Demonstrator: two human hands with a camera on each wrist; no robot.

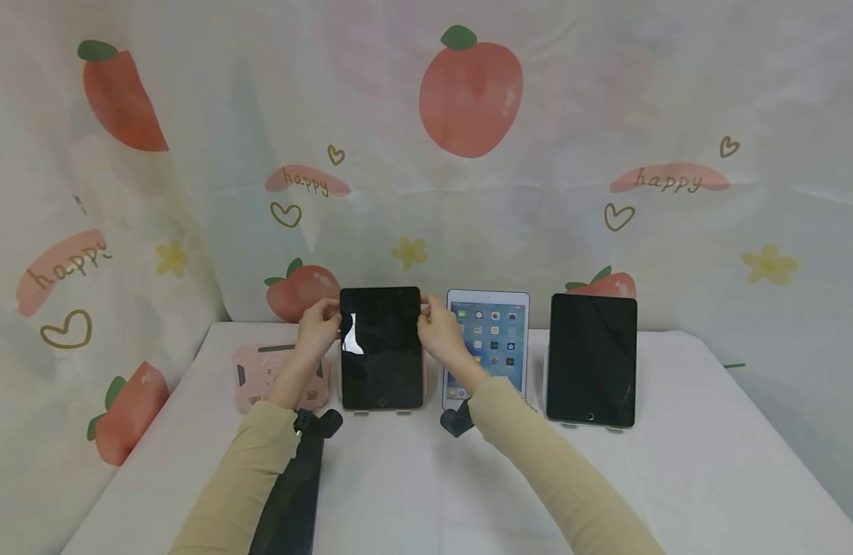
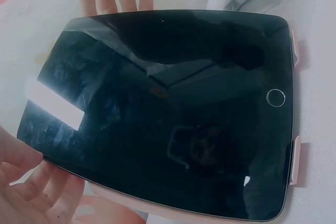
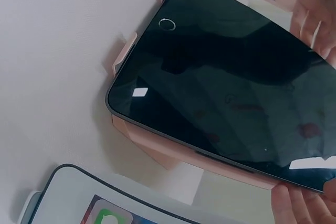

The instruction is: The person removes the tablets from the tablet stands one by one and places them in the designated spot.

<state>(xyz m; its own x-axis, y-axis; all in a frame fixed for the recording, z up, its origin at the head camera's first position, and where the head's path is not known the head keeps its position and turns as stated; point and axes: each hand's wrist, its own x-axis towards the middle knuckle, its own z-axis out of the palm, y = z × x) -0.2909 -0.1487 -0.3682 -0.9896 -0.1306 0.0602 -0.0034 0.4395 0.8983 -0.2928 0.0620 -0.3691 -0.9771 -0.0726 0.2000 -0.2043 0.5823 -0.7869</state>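
A black-screened tablet (image 1: 382, 351) with a round home button leans upright on a pink stand (image 2: 296, 162), its lower edge in the stand's two small lips. My left hand (image 1: 318, 330) pinches the tablet's left edge near the top; in the left wrist view the thumb lies at the rim and the fingers behind. On the opposite edge, my right hand (image 1: 441, 333) pinches it at about the same height, fingertips (image 3: 283, 203) along the side. The back of the tablet is hidden.
Right of my hands stand a white tablet (image 1: 498, 331) with a lit icon screen and another black tablet (image 1: 591, 358), both propped up. A pink case-like object (image 1: 249, 378) lies behind my left forearm. Beneath that arm is a long dark flat object (image 1: 297, 493). A printed curtain (image 1: 537, 231) hangs behind the table.
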